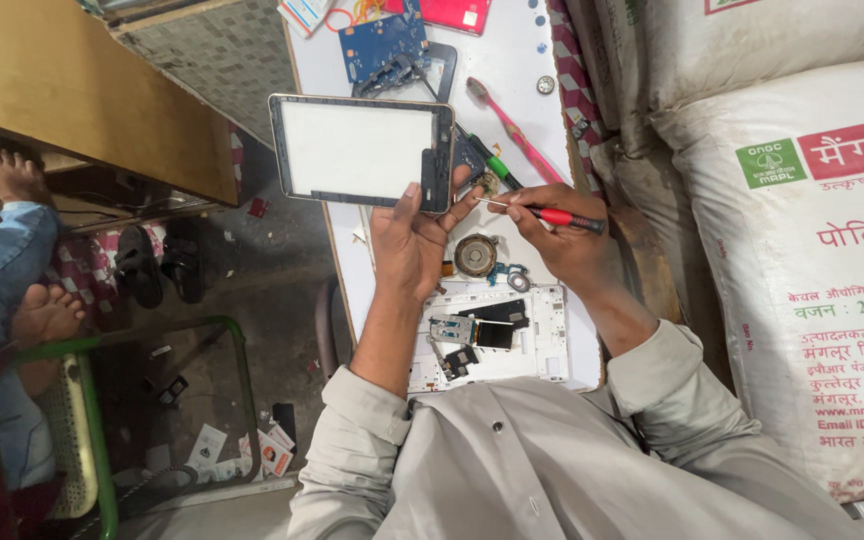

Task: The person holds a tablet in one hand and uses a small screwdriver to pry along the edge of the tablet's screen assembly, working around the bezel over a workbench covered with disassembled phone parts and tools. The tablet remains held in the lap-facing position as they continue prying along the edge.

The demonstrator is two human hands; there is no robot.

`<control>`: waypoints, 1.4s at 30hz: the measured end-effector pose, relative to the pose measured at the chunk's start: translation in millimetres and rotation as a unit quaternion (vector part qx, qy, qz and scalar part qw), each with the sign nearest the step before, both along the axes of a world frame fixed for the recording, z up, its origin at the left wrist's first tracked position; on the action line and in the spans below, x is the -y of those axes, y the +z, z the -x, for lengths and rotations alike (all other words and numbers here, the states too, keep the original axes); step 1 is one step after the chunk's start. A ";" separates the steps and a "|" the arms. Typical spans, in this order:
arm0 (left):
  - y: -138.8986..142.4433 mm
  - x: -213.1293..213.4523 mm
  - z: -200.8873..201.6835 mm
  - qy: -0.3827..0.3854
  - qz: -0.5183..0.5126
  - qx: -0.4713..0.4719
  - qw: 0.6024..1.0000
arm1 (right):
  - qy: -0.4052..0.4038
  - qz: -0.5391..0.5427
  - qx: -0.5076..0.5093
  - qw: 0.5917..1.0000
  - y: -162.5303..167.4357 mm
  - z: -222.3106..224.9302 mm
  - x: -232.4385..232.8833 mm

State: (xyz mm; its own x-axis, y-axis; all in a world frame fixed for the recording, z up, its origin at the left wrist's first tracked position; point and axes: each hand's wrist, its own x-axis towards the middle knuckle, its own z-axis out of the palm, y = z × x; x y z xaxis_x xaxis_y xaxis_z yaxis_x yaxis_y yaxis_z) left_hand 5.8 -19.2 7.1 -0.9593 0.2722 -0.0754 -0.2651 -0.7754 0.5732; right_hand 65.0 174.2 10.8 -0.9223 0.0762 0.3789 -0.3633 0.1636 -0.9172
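— What do the fingers have?

— I see my left hand [407,245] pinching one tablet screen panel [362,150] by its right edge, thumb on top, holding it above the white table [512,60]. My right hand [567,240] is closed around one red-handled screwdriver [552,214], tip pointing left, just beside that left thumb.

— And around them?

— Near me lies one open white tablet shell [542,340], one round speaker [475,254] just beyond it. Farther off: one pink toothbrush [512,125], one blue circuit board [384,45]. Two big sacks [812,260] stand on the right.
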 end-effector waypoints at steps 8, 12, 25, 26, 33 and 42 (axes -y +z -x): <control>-1.8 1.1 0.8 0.013 -0.009 -0.004 1.000 | -0.002 -0.001 -0.016 1.000 -4.0 1.6 -0.4; -0.7 0.6 0.5 0.007 -0.008 0.000 1.000 | -0.016 -0.012 0.000 1.000 -3.8 0.5 -1.4; -0.4 0.4 -1.5 -0.025 0.008 -0.023 0.999 | -0.018 -0.015 -0.006 1.000 3.8 1.1 1.7; -0.3 0.4 -1.7 -0.023 0.010 -0.022 0.999 | -0.011 -0.015 -0.009 1.000 5.4 0.7 1.9; -0.3 -0.2 -0.2 -0.009 0.014 -0.014 1.000 | 0.009 -0.033 -0.046 0.998 12.4 2.7 4.4; -3.5 -0.1 0.3 -0.007 0.004 -0.015 1.000 | 0.000 -0.062 -0.076 0.995 6.1 6.8 3.8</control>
